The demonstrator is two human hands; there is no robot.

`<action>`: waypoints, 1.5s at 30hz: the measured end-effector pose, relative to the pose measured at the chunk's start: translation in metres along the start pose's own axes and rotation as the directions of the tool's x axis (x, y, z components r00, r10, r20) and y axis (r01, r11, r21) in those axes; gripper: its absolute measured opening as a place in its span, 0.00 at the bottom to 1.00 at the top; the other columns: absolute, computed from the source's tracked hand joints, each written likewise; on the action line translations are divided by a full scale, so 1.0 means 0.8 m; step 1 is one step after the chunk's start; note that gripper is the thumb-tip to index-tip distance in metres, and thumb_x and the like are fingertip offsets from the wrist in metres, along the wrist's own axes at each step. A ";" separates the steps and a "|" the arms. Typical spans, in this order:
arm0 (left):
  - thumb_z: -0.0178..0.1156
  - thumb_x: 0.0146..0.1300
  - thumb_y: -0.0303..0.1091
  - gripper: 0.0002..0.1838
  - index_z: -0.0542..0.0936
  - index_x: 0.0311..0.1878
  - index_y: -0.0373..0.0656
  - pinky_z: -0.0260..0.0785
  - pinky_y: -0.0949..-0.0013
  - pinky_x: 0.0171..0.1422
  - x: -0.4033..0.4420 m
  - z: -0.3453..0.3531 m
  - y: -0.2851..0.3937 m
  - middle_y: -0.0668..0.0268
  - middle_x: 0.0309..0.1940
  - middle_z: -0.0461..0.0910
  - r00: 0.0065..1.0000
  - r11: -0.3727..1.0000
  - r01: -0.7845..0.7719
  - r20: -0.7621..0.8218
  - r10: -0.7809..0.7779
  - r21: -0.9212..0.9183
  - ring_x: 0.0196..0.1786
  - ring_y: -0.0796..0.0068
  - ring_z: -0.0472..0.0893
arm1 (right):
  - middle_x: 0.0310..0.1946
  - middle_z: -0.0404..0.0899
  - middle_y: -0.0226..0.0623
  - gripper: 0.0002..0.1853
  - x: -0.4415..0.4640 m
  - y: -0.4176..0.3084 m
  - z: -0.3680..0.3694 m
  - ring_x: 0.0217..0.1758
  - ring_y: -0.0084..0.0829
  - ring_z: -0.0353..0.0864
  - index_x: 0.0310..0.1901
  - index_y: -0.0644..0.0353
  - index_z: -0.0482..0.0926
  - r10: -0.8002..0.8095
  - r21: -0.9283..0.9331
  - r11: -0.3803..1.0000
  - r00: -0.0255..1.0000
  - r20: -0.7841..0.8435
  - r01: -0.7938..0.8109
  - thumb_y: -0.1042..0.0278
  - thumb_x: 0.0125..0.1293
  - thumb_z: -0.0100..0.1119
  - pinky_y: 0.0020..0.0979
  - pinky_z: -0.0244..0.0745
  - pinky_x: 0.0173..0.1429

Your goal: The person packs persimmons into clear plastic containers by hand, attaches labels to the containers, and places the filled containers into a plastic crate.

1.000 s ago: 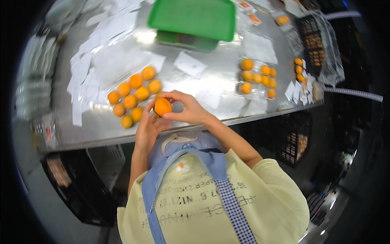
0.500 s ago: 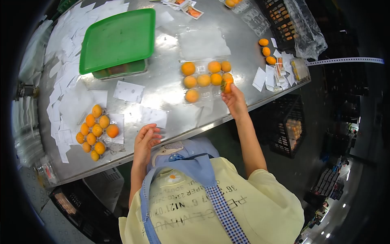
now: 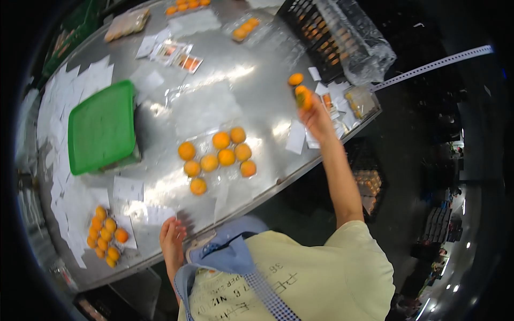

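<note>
My right hand [image 3: 317, 120] is stretched out to the right side of the metal table, its fingers around an orange fruit [image 3: 304, 100] with a green calyx. Close beside it lies another orange fruit [image 3: 295, 79]. My left hand [image 3: 173, 234] hovers by the near table edge, fingers loosely bent and apart, holding nothing. Several fruits [image 3: 209, 162] sit in clear plastic trays at the middle. At the lower left, more fruits [image 3: 106, 235] are packed in rows, with a redder one [image 3: 121, 235] at their right side on white paper.
A green lid [image 3: 103, 128] covers a box on the left, near scattered white papers [image 3: 59, 182]. A black crate [image 3: 316, 40] with plastic film stands at the back right. Printed cards [image 3: 190, 63] lie at the back, and a clear pack [image 3: 361, 101] sits at the right corner.
My right hand has moved with a fruit from near my left hand, past the middle trays, to the fruits at the right. My left hand has come away from the fruit. The view has shifted right.
</note>
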State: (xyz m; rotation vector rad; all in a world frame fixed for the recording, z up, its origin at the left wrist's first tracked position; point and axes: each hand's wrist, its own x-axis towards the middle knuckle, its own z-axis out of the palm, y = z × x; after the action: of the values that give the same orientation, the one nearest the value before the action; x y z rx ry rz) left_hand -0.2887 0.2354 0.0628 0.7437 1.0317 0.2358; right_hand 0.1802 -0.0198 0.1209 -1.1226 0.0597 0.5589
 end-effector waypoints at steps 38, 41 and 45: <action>0.58 0.65 0.30 0.09 0.78 0.47 0.41 0.69 0.78 0.43 -0.007 0.027 0.000 0.69 0.39 0.78 0.998 0.974 -0.014 0.055 0.001 0.227 0.38 0.81 0.76 | 0.42 0.75 0.39 0.22 -0.153 0.193 0.049 0.43 0.42 0.77 0.43 0.58 0.76 -0.183 -0.930 0.026 0.916 0.357 0.367 0.59 0.48 0.70 0.40 0.72 0.46; 0.59 0.64 0.30 0.12 0.77 0.50 0.42 0.69 0.78 0.43 -0.004 0.031 0.000 0.69 0.42 0.78 0.993 0.949 -0.108 0.077 0.089 0.297 0.38 0.82 0.76 | 0.41 0.78 0.36 0.20 -0.154 0.191 0.048 0.42 0.35 0.79 0.45 0.60 0.77 -0.145 -0.932 0.228 0.956 0.254 0.283 0.58 0.54 0.67 0.34 0.75 0.45; 0.63 0.59 0.27 0.21 0.74 0.56 0.44 0.68 0.78 0.44 -0.008 0.081 0.021 0.68 0.48 0.76 0.928 0.804 -0.360 0.268 0.258 0.473 0.39 0.81 0.75 | 0.38 0.80 0.33 0.19 -0.160 0.171 0.073 0.42 0.22 0.76 0.47 0.66 0.77 0.297 -0.581 0.809 0.916 0.270 -0.091 0.59 0.62 0.63 0.27 0.72 0.47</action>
State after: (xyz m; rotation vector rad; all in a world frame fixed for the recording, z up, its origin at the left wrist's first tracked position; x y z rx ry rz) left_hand -0.2348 0.2159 0.0975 1.4074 0.7841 0.1630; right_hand -0.0052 0.0232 0.0741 -1.5824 -0.3245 1.0032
